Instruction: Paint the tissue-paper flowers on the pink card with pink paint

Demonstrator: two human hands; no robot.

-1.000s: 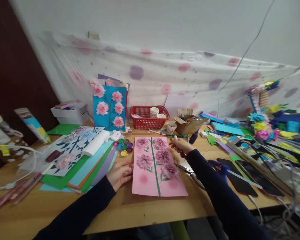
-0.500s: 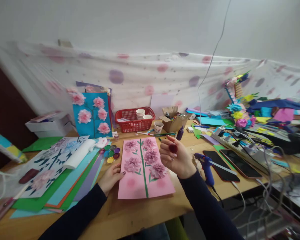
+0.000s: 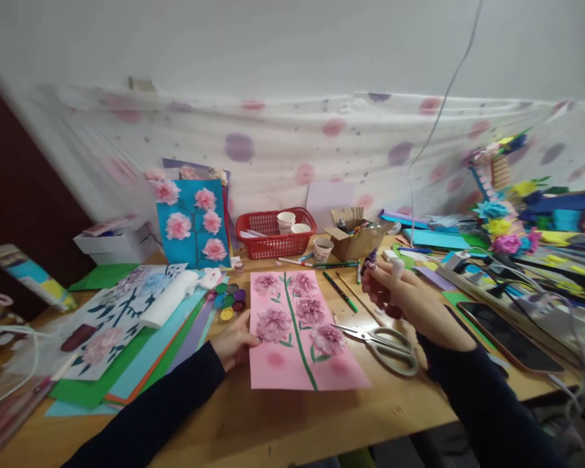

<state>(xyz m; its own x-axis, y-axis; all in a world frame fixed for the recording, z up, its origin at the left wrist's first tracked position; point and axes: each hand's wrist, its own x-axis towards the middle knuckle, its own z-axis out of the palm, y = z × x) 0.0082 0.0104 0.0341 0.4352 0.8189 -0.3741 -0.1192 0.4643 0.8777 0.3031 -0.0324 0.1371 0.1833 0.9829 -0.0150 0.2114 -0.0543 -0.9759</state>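
A pink sheet [image 3: 268, 377] with ruffled mauve flowers [image 3: 274, 323], a green painted stem and two soft pink spots lies before me. My left hand [image 3: 234, 339] pinches its left edge, thumb on top. To the right, my right hand [image 3: 414, 302] is closed round a dabber with a white handle [image 3: 397, 268]; part of its dark red head shows below the fingers. The fingertips are at a small dark purple bottle [image 3: 372, 257]; I cannot tell whether they grip it. Open-bladed scissors [image 3: 390, 348] lie beside the sheet, tips touching or overlapping its right side.
Small paint pots [image 3: 227, 299] sit left of the sheet, beside stacked coloured papers [image 3: 141, 364]. Behind are a red basket [image 3: 275, 246], a paper cup [image 3: 323, 249], a cardboard box [image 3: 353, 240] and a blue flower picture [image 3: 190, 221]. Phones [image 3: 509, 335] and cables lie right.
My right hand has moved right, away from the sheet, to the purple bottle, and has turned over. The scissors and pens are uncovered. My left hand stays on the sheet. The view has shifted slightly.
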